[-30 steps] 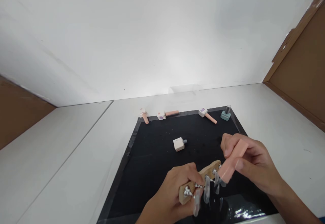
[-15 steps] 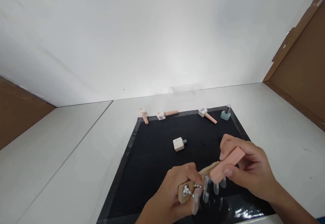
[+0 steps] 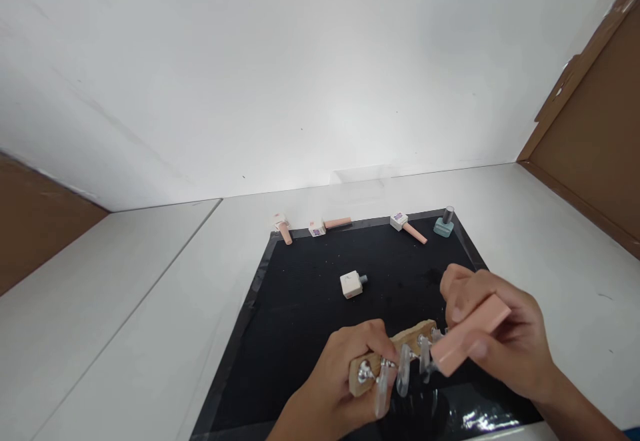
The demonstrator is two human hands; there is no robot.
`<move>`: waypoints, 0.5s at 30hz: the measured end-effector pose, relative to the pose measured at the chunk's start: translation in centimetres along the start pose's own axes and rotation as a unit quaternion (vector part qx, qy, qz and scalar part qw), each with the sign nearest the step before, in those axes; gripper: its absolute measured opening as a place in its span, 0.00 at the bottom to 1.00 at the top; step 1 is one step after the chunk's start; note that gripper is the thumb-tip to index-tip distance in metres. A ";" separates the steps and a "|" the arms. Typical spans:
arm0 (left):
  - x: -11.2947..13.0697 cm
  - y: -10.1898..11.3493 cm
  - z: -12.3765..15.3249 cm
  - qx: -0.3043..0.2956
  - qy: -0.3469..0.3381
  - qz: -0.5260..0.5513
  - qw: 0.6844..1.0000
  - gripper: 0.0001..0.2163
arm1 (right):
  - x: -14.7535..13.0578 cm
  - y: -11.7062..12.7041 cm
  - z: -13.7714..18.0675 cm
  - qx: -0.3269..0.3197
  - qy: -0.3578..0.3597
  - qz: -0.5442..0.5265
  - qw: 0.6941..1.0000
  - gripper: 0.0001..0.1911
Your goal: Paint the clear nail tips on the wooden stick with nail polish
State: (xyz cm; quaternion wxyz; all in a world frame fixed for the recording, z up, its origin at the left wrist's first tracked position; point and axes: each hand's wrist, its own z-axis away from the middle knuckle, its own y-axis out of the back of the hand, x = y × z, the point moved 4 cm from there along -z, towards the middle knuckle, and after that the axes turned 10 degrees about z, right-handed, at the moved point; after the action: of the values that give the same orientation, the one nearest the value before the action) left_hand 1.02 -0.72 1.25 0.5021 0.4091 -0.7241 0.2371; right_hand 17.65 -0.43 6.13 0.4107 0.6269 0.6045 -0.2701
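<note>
My left hand (image 3: 345, 374) is closed around a wooden nail-tip stand (image 3: 415, 334), which carries a row of clear false nail tips (image 3: 403, 371) on small silver holders. In my right hand (image 3: 505, 334) I pinch the long pink cap (image 3: 470, 335) of a nail polish brush, its lower end beside the tips toward the right of the row. The brush hairs are mostly hidden. An uncapped white polish bottle (image 3: 351, 284) lies on its side on the black mat (image 3: 295, 314), its dark threaded neck pointing right.
Along the mat's far edge lie several capped bottles: one white bottle (image 3: 281, 221) at left, another white bottle (image 3: 317, 227), a third white bottle (image 3: 399, 221), and an upright teal bottle (image 3: 443, 227). A white wall (image 3: 300, 81) rises behind, with brown cardboard (image 3: 595, 121) at the right.
My right hand has shifted rightward and slightly down with the pink-capped brush, uncovering more of the middle nail tips. My left hand and the stand have barely moved.
</note>
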 end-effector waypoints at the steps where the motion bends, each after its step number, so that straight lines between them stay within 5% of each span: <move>1: -0.1 0.0 0.0 -0.002 0.005 0.008 1.000 0.04 | -0.1 -0.2 0.0 -0.013 0.008 -0.003 1.000 0.11; 15: 0.2 -0.2 -0.2 0.002 0.005 0.014 1.000 0.05 | -0.6 -0.1 -0.4 0.022 0.028 0.080 0.996 0.05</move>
State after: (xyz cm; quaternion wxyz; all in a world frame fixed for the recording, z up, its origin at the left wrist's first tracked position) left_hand 1.27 -0.71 1.52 0.5012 0.3987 -0.7270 0.2475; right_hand 17.44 -0.39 6.84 0.4001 0.6894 0.5575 -0.2320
